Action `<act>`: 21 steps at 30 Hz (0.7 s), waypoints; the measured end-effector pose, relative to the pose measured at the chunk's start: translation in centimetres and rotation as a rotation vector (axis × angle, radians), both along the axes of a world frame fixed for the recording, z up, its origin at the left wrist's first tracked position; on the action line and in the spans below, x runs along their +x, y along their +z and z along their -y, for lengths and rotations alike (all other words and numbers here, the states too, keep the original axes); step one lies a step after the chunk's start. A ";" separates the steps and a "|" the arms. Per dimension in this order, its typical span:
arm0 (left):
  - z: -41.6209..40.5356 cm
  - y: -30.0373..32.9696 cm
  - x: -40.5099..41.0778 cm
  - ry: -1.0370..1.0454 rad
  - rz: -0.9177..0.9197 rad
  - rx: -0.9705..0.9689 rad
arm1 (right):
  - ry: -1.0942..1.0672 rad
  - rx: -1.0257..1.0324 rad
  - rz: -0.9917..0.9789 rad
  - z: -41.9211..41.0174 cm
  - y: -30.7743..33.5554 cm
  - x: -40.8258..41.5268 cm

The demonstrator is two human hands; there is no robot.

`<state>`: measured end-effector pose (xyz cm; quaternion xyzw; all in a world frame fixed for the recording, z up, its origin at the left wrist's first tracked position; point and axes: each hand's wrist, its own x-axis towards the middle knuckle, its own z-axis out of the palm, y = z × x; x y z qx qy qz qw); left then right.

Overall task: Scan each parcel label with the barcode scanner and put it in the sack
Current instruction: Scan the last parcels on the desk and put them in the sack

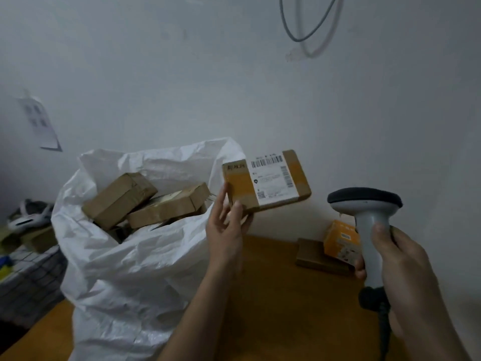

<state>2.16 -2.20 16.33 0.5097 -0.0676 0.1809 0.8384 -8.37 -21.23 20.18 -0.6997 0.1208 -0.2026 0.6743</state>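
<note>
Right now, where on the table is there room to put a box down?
The bare table between the sack and the two small boxes by the wall is free, though the forearms cross over it. The sack's mouth is crowded with parcels.

A wooden counter [273, 295] with an orange-brown top runs along the pale wall. To the left of the left hand [225, 227], a white woven sack [125, 269] stands on it, mouth open. Just beyond the right hand [400, 267], a flat brown box [316, 256] lies on the wood, an orange carton [341, 241] on top of it.
</note>
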 end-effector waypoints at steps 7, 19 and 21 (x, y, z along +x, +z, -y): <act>-5.4 2.9 3.4 0.304 -0.198 -0.229 | 0.111 0.025 -0.043 -1.7 -0.8 1.2; -0.6 1.8 2.4 0.218 -0.083 0.302 | 0.031 0.027 -0.074 0.4 -3.2 3.5; 1.7 0.5 2.6 0.142 -0.037 0.387 | -0.024 0.035 -0.093 1.8 -3.9 3.9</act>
